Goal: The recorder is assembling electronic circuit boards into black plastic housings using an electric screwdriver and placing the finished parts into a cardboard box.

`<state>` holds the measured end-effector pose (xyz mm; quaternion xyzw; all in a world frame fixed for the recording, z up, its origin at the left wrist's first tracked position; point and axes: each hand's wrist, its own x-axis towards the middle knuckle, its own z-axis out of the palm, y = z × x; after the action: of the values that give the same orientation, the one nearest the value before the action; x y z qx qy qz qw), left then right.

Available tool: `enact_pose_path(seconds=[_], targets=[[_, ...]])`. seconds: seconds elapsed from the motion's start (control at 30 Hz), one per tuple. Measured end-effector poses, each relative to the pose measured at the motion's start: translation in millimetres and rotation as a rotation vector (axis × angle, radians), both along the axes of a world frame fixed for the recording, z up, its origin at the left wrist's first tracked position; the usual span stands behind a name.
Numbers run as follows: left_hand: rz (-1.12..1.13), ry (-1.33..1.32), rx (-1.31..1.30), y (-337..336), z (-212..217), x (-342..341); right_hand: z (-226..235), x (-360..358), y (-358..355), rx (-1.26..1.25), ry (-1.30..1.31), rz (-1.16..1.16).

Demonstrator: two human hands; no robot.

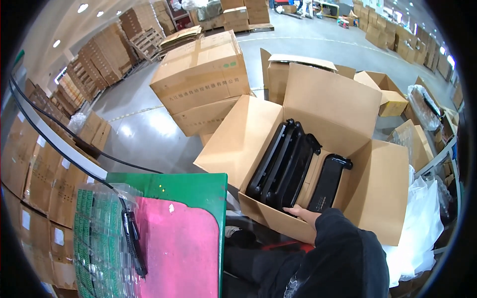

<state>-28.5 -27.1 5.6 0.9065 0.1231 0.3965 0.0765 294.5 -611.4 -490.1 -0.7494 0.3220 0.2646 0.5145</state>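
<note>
An open cardboard box (pixel 248 144) stands in front of me with its flaps spread. Inside, several black plastic parts (pixel 283 159) stand on edge at the left. One more black part (pixel 329 181) leans at the right. My right hand (pixel 304 213), in a black sleeve, reaches over the near wall of the box to the lower end of the black parts. Its fingertips are hidden behind the cardboard, so I cannot tell whether it grips anything. My left hand is out of view.
A green table (pixel 189 184) with a pink mat (pixel 179 248) sits at lower left, holding green strips in clear plastic (pixel 94 233) and a black tool (pixel 133 238). Sealed cartons (pixel 198 74) stand behind, open boxes (pixel 387 97) and white plastic bags (pixel 417 228) to the right.
</note>
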Motion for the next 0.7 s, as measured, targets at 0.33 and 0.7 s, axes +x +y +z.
enact_pose_path(seconds=[0.33,0.7], targets=[[0.195,0.175,-0.038,-17,30,-16,39,3,-26,-0.122,-0.033,-0.221],[0.018,0.347,-0.328,-31,19,52,245,15,-5,0.709,-0.430,-0.500]])
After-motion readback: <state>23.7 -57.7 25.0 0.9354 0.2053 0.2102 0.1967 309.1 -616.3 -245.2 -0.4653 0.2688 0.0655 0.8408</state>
